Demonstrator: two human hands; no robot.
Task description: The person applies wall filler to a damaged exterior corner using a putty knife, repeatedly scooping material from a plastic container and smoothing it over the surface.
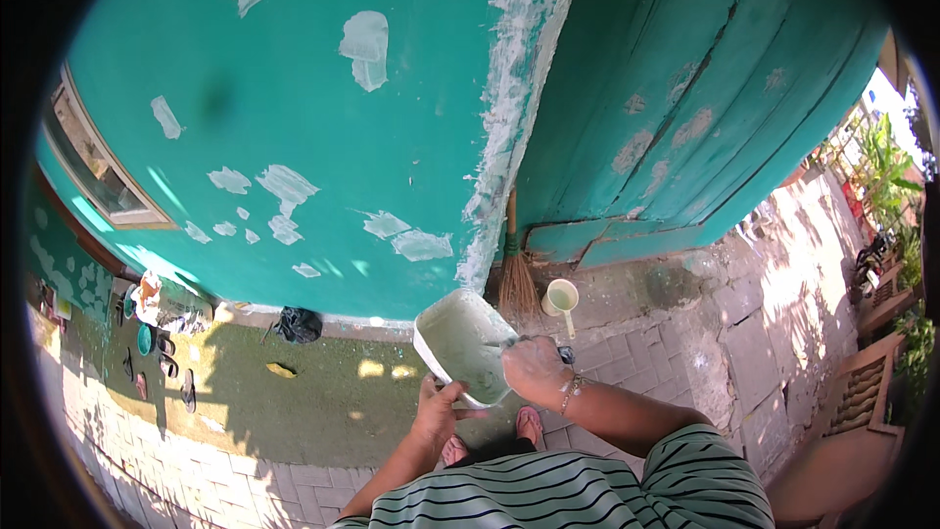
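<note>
My left hand (pixel 437 411) grips the lower left rim of a white rectangular tub (pixel 452 315), thumb on the near side. Pale putty (pixel 472 368) coats the tub's inside. My right hand (pixel 534 368), smeared with white, is closed round a putty knife (pixel 566 355). Its dark handle end pokes out on the right, and its blade reaches into the tub, mostly hidden by the fist. Ahead stands a green wall (pixel 323 127) with several pale filled patches. A rough white strip of filler (pixel 504 69) runs down the wall's corner.
A stick broom (pixel 516 284) leans at the corner beside a pale dipper (pixel 561 298). Further right are a cracked green wall (pixel 685 118) and wooden furniture (pixel 862 392). At left lie a black bag (pixel 297 324) and several sandals (pixel 188 390). Paving (pixel 294 480) lies underfoot.
</note>
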